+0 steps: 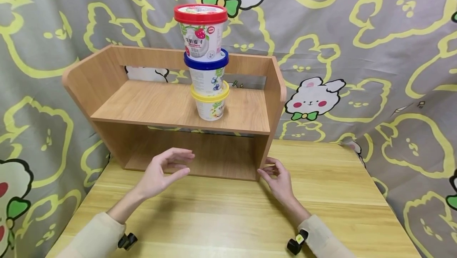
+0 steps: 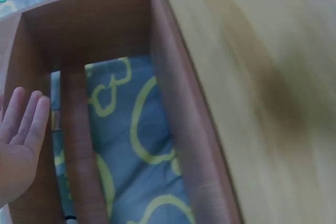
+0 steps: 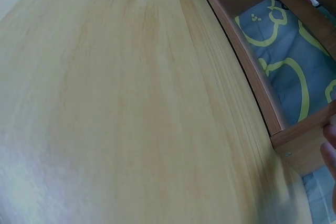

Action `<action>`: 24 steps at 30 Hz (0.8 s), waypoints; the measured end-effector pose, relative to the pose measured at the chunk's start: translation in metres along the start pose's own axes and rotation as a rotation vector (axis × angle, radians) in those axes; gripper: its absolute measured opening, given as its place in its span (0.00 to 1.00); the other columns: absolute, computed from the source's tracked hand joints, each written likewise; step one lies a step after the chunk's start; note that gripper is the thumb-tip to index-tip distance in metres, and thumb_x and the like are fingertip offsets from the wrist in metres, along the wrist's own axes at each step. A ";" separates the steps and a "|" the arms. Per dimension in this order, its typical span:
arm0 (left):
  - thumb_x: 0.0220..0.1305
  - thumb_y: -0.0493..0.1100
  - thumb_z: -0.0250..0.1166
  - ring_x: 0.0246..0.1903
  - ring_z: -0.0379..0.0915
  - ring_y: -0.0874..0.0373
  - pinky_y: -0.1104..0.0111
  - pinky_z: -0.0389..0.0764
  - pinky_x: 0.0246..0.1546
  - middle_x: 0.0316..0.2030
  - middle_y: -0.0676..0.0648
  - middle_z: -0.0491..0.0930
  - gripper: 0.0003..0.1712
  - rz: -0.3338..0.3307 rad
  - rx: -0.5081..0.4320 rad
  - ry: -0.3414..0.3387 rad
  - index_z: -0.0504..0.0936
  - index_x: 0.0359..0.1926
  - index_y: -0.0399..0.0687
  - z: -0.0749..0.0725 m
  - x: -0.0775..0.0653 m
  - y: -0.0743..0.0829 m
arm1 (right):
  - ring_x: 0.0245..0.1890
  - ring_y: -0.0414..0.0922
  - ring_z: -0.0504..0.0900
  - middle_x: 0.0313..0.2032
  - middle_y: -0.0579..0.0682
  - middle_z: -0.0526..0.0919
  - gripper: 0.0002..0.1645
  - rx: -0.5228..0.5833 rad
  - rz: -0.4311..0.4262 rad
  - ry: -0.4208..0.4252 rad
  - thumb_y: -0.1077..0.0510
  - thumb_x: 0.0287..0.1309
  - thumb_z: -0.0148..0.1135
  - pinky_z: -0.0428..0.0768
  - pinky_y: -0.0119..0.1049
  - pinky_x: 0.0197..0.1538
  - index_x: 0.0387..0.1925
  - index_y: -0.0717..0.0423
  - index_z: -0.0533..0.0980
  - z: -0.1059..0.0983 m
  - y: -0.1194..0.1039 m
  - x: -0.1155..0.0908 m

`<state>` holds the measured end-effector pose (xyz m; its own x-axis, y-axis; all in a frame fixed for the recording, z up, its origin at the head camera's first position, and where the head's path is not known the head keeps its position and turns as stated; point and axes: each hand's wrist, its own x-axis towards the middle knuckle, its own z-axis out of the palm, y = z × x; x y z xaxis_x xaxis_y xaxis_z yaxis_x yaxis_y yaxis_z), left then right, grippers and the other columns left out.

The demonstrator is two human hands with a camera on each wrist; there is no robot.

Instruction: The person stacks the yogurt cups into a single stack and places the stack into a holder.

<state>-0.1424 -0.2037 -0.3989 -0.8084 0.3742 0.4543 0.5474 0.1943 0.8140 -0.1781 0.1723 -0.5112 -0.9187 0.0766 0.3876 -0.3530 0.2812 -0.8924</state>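
Observation:
A two-tier wooden desk shelf (image 1: 178, 103) stands on the table. Stacked on its upper board are three lidded tubs: a yellow-lidded tub (image 1: 210, 107) at the bottom, a blue-lidded tub (image 1: 207, 77) in the middle and a red-lidded tub (image 1: 201, 36) on top. My right hand (image 1: 280, 180) holds the lower front edge of the right side panel (image 1: 273, 103), thumb at the front edge and fingers along the outer face. My left hand (image 1: 160, 172) is in front of the lower compartment, thumb and fingers spread apart with nothing between them.
The shelf stands at the back of the light wooden table (image 1: 228, 218). Behind and on both sides hangs a grey patterned curtain (image 1: 357, 71). A small black device (image 1: 298, 242) sits at the right wrist, another black device (image 1: 127, 241) at the left.

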 end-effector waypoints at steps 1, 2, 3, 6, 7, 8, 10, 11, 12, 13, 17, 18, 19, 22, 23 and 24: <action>0.66 0.28 0.69 0.54 0.84 0.67 0.69 0.89 0.52 0.56 0.56 0.87 0.24 -0.002 0.004 0.002 0.80 0.63 0.41 0.003 -0.002 -0.003 | 0.37 0.38 0.87 0.50 0.68 0.85 0.25 0.002 -0.003 0.000 0.76 0.55 0.73 0.87 0.24 0.45 0.56 0.72 0.78 0.000 0.003 0.000; 0.66 0.28 0.69 0.53 0.84 0.67 0.68 0.89 0.52 0.56 0.55 0.87 0.24 -0.005 0.006 0.005 0.80 0.62 0.41 0.005 -0.004 -0.005 | 0.37 0.37 0.87 0.50 0.68 0.85 0.25 0.008 -0.006 -0.002 0.75 0.55 0.73 0.86 0.24 0.45 0.55 0.71 0.78 -0.001 0.005 0.000; 0.66 0.29 0.69 0.54 0.84 0.68 0.67 0.89 0.52 0.56 0.54 0.87 0.24 -0.008 0.007 0.007 0.80 0.62 0.41 0.007 -0.006 -0.007 | 0.37 0.36 0.87 0.50 0.67 0.85 0.25 0.015 -0.012 -0.004 0.75 0.55 0.73 0.86 0.23 0.44 0.55 0.70 0.78 -0.001 0.006 -0.001; 0.67 0.29 0.69 0.54 0.83 0.67 0.65 0.89 0.53 0.57 0.50 0.86 0.23 -0.019 0.003 0.004 0.80 0.62 0.40 0.013 -0.010 -0.012 | 0.38 0.32 0.86 0.50 0.65 0.86 0.24 0.038 -0.024 -0.013 0.73 0.56 0.74 0.86 0.22 0.44 0.55 0.67 0.79 -0.003 0.008 -0.002; 0.67 0.29 0.69 0.55 0.82 0.67 0.64 0.89 0.54 0.58 0.49 0.86 0.23 -0.024 0.005 0.002 0.80 0.62 0.41 0.014 -0.012 -0.014 | 0.38 0.31 0.86 0.50 0.65 0.86 0.23 0.045 -0.027 -0.018 0.73 0.57 0.74 0.85 0.22 0.44 0.55 0.67 0.79 -0.004 0.009 -0.002; 0.67 0.29 0.69 0.56 0.82 0.67 0.63 0.89 0.55 0.58 0.47 0.86 0.23 -0.030 0.008 -0.001 0.80 0.62 0.41 0.016 -0.013 -0.015 | 0.38 0.30 0.86 0.50 0.65 0.86 0.23 0.047 -0.035 -0.021 0.72 0.57 0.74 0.86 0.22 0.45 0.55 0.67 0.79 -0.005 0.008 -0.003; 0.67 0.30 0.69 0.57 0.82 0.67 0.64 0.88 0.57 0.59 0.44 0.85 0.23 -0.039 0.023 -0.008 0.80 0.63 0.41 0.020 -0.015 -0.018 | 0.39 0.30 0.86 0.50 0.65 0.86 0.23 0.046 -0.050 -0.030 0.72 0.58 0.74 0.86 0.22 0.45 0.55 0.67 0.79 -0.007 0.008 -0.004; 0.67 0.31 0.69 0.57 0.81 0.66 0.63 0.87 0.58 0.59 0.43 0.85 0.24 -0.043 0.032 -0.011 0.80 0.63 0.42 0.022 -0.017 -0.019 | 0.39 0.30 0.86 0.50 0.66 0.86 0.23 0.044 -0.058 -0.035 0.72 0.59 0.73 0.86 0.22 0.45 0.56 0.67 0.79 -0.008 0.007 -0.005; 0.67 0.32 0.70 0.58 0.81 0.66 0.63 0.86 0.60 0.60 0.43 0.85 0.24 -0.048 0.042 -0.014 0.79 0.63 0.42 0.024 -0.018 -0.020 | 0.39 0.30 0.86 0.50 0.66 0.86 0.23 0.042 -0.066 -0.040 0.72 0.59 0.73 0.86 0.23 0.45 0.56 0.67 0.79 -0.008 0.007 -0.005; 0.67 0.33 0.70 0.58 0.81 0.64 0.64 0.85 0.61 0.60 0.42 0.84 0.24 -0.054 0.055 -0.016 0.79 0.63 0.42 0.027 -0.019 -0.021 | 0.39 0.30 0.87 0.50 0.67 0.86 0.23 0.041 -0.073 -0.046 0.72 0.59 0.73 0.86 0.23 0.45 0.56 0.67 0.79 -0.009 0.006 -0.006; 0.68 0.36 0.71 0.60 0.81 0.60 0.65 0.82 0.65 0.63 0.45 0.83 0.26 -0.076 0.118 -0.025 0.78 0.66 0.45 0.035 -0.023 -0.022 | 0.39 0.31 0.87 0.51 0.66 0.86 0.23 0.008 -0.101 -0.065 0.73 0.59 0.72 0.86 0.23 0.45 0.57 0.66 0.79 -0.013 0.002 -0.011; 0.68 0.38 0.71 0.61 0.80 0.58 0.65 0.81 0.66 0.64 0.46 0.83 0.27 -0.083 0.140 -0.029 0.78 0.66 0.46 0.036 -0.024 -0.022 | 0.39 0.32 0.87 0.51 0.66 0.87 0.23 -0.004 -0.114 -0.072 0.73 0.59 0.72 0.86 0.23 0.45 0.57 0.65 0.80 -0.015 0.001 -0.012; 0.68 0.39 0.71 0.62 0.80 0.55 0.63 0.80 0.67 0.65 0.46 0.82 0.28 -0.089 0.161 -0.034 0.77 0.67 0.47 0.038 -0.024 -0.022 | 0.39 0.32 0.88 0.51 0.65 0.87 0.23 -0.018 -0.126 -0.079 0.72 0.60 0.72 0.86 0.23 0.45 0.57 0.64 0.80 -0.017 0.000 -0.014; 0.68 0.43 0.72 0.67 0.77 0.48 0.51 0.79 0.69 0.69 0.46 0.80 0.31 -0.106 0.210 -0.054 0.75 0.70 0.49 0.041 -0.026 -0.023 | 0.39 0.33 0.88 0.51 0.63 0.88 0.23 -0.061 -0.152 -0.103 0.70 0.61 0.72 0.87 0.26 0.46 0.58 0.63 0.80 -0.025 -0.003 -0.017; 0.68 0.44 0.72 0.68 0.75 0.45 0.47 0.78 0.69 0.70 0.46 0.78 0.33 -0.111 0.219 -0.063 0.74 0.71 0.49 0.042 -0.027 -0.024 | 0.39 0.33 0.88 0.52 0.63 0.88 0.22 -0.078 -0.152 -0.110 0.69 0.62 0.72 0.88 0.28 0.46 0.58 0.63 0.80 -0.028 -0.004 -0.018; 0.68 0.45 0.72 0.69 0.74 0.44 0.42 0.76 0.69 0.71 0.45 0.77 0.34 -0.118 0.223 -0.072 0.73 0.72 0.49 0.043 -0.028 -0.024 | 0.40 0.34 0.88 0.52 0.62 0.88 0.22 -0.098 -0.149 -0.116 0.68 0.62 0.72 0.89 0.30 0.46 0.58 0.63 0.80 -0.030 -0.006 -0.019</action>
